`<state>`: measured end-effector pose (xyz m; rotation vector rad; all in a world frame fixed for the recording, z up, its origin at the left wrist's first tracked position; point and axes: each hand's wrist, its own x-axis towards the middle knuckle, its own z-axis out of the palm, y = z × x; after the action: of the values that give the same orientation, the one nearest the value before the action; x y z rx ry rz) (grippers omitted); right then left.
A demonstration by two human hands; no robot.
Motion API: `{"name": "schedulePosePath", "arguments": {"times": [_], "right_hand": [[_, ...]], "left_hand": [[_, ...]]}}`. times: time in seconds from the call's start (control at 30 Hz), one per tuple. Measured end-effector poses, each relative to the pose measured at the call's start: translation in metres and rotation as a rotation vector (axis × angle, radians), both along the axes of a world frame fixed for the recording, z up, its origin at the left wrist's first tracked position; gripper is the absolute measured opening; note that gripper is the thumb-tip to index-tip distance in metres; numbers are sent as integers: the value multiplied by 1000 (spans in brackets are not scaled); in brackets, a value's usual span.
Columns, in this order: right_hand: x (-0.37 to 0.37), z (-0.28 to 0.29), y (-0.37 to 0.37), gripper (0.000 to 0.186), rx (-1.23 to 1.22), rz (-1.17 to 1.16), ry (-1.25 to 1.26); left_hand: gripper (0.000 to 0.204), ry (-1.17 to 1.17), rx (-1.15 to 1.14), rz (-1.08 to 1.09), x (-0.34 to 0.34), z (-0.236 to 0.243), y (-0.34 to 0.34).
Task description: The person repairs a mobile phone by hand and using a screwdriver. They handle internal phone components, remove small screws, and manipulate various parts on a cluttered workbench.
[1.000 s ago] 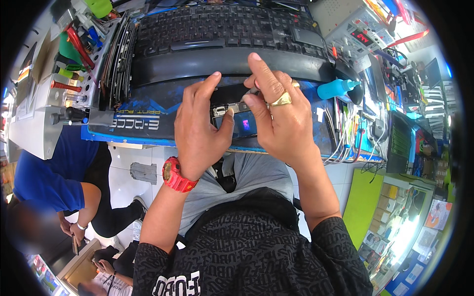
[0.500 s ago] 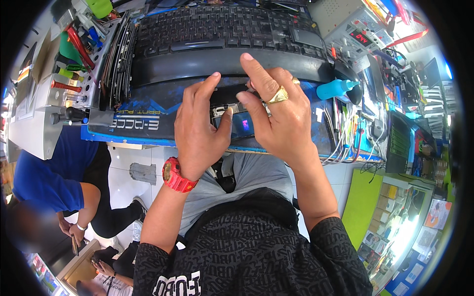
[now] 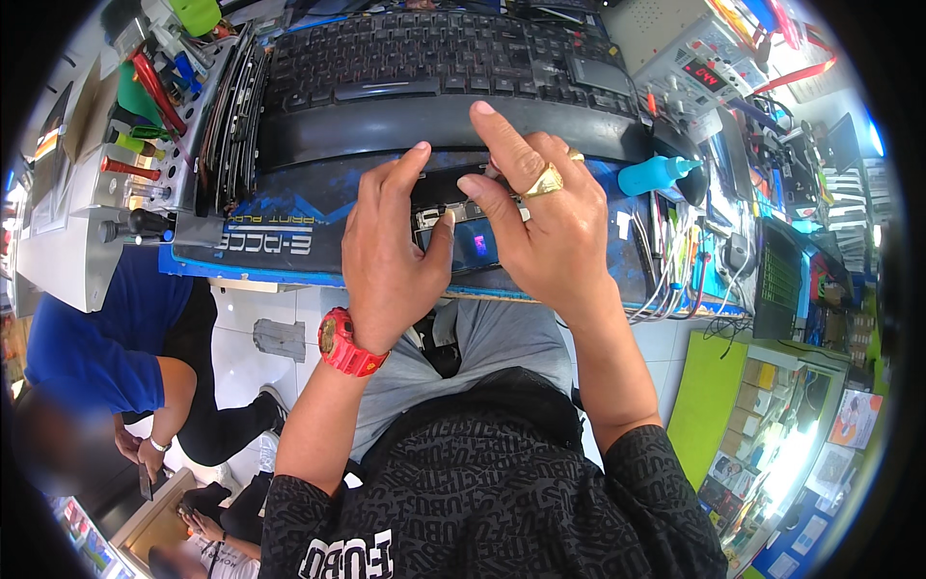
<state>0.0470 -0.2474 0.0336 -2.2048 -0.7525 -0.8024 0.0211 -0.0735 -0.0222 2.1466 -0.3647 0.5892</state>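
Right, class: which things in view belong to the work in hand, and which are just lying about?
In hand: opened phone; left hand, thumb on it; right hand at its right end; dark mat beneath.

Apparently lying about: black keyboard; teal squeeze bottle; instrument with red digital display.

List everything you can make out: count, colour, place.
opened device: one, dark and silvery, centre
keyboard: one, black, top centre
mat: one, blue-black, before the keyboard
bottle: one, light blue, centre right
flat panels: several, dark, left of keyboard
instrument: one, pale, upper right
display case: one, green-sided, lower right
other people: two, one blue-shirted, lower left
watch: one, red, left wrist
left hand: one, thumb at device
right hand: one, at device's right end
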Motion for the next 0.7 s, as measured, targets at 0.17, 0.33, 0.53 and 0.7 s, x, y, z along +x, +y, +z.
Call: {"name": "schedulePosePath", "arguments": {"times": [0.17,0.33,0.53,0.7], "right_hand": [[-4,3,-2,58,-23,-4,66],[-5,3,0,61,8,22,87],[-2,0,-3,63,32,34,108],[-4,3,-6,62,3,35,106]], "left_hand": [[78,3,-7,-7,1,-1,-1],[79,3,-2,-3,1,-1,-1],[79,2,11,2,1,-1,0],[80,5,1,-2,1,-2,-1]]}}
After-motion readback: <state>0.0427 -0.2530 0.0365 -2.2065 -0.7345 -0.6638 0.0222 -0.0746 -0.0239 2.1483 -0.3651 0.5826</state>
